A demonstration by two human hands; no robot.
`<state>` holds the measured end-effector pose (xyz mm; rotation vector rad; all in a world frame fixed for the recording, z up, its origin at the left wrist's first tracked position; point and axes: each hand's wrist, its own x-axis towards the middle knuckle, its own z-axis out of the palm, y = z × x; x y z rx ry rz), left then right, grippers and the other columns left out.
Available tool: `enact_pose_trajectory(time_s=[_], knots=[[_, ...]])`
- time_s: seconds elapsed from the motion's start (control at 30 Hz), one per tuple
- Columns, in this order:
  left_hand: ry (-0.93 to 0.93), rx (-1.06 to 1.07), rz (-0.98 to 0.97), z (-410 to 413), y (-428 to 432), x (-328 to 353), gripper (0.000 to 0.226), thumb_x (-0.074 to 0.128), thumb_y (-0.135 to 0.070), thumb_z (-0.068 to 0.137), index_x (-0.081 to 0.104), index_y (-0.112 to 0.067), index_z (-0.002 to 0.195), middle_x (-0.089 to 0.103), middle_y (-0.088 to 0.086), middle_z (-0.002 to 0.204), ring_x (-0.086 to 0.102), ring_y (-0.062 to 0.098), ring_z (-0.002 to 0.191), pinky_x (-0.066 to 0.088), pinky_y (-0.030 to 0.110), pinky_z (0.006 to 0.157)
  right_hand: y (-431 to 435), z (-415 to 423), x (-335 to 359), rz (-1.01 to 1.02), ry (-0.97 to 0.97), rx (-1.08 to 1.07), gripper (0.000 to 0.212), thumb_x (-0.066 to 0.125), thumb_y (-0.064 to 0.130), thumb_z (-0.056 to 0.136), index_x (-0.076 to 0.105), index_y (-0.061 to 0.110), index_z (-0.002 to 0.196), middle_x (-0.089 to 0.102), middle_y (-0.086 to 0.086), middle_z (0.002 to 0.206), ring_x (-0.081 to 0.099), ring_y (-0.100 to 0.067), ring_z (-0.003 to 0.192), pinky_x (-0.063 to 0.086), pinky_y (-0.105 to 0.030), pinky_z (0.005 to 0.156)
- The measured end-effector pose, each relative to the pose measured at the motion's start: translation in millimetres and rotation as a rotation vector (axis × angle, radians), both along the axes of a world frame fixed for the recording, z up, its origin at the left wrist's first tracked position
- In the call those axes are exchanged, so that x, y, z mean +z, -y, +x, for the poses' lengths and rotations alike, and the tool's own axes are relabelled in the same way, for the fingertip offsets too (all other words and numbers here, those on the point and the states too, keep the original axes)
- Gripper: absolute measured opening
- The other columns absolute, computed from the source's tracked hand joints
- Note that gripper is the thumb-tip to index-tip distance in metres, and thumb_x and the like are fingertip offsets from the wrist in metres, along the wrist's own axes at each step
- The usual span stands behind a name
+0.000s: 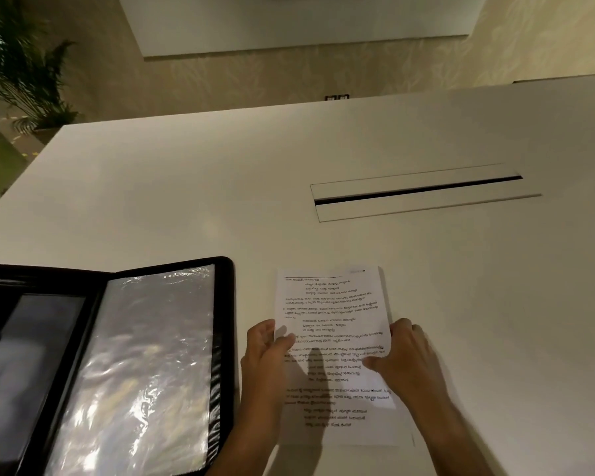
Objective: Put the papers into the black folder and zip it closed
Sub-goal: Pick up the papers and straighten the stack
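1. Head view, the step in hand: the papers (330, 304) are being held by both side edges at five o'clock in the frame, over the white table (220, 183). The black folder (228, 286) is lying open at nine o'clock of them, just apart, with its clear sleeve (145, 355) facing up.
2. Judged from this, the stack is being readied for transfer. It is best squared first and kept flat. It is then best carried toward nine o'clock and slid in fully, so that no corner is being left across the zip track.
3. Head view, pose: the left edge is being pinched by the left hand (267, 352), thumb on top. The right edge is being gripped by the right hand (407, 355), thumb laid across the print. Both forearms are reaching in from six o'clock.
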<state>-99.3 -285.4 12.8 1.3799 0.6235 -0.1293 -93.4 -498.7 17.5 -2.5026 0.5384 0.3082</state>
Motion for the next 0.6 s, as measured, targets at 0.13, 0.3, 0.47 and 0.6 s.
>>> enact_pose_trajectory(time_s=[0.13,0.3,0.47,0.6], knots=[[-0.004,0.001,0.0,0.1,-2.1,1.2,0.028,0.072,-0.018,0.102,0.064,-0.036,0.122,0.068,-0.013,0.128,0.066,0.012,0.116,0.053,0.038,0.097,0.3,5.4,6.8,-0.01,-0.018,0.038,0.07,0.099,0.033,0.078,0.047,0.01,0.119,0.055,-0.005,0.115,0.058,-0.023,0.098,0.048,-0.031,0.078],[-0.014,0.003,-0.016,-1.8,-4.5,2.1,0.025,0.072,-0.022,0.102,0.065,-0.037,0.121,0.069,-0.011,0.131,0.067,0.017,0.12,0.053,0.048,0.108,1.4,7.2,7.0,0.031,-0.011,0.029,0.074,0.101,0.028,0.075,0.04,0.012,0.114,0.056,-0.003,0.107,0.061,-0.024,0.095,0.045,-0.028,0.07],[0.004,0.0,-0.019,-1.9,-2.6,0.2,0.026,0.071,-0.019,0.102,0.065,-0.034,0.123,0.068,-0.009,0.132,0.066,0.018,0.12,0.053,0.048,0.109,5.9,9.5,3.0,0.1,-0.03,0.007,0.074,0.102,0.027,0.073,0.042,0.012,0.114,0.054,0.002,0.103,0.063,-0.023,0.095,0.036,-0.017,0.056],[0.051,0.006,-0.018,-1.7,-2.7,-2.3,0.028,0.071,-0.016,0.103,0.064,-0.03,0.126,0.067,-0.009,0.131,0.064,0.01,0.117,0.052,0.032,0.092,6.6,8.6,0.4,0.121,-0.05,0.03,0.067,0.1,0.026,0.075,0.056,0.015,0.123,0.065,-0.001,0.117,0.064,-0.021,0.102,0.048,-0.024,0.071]])
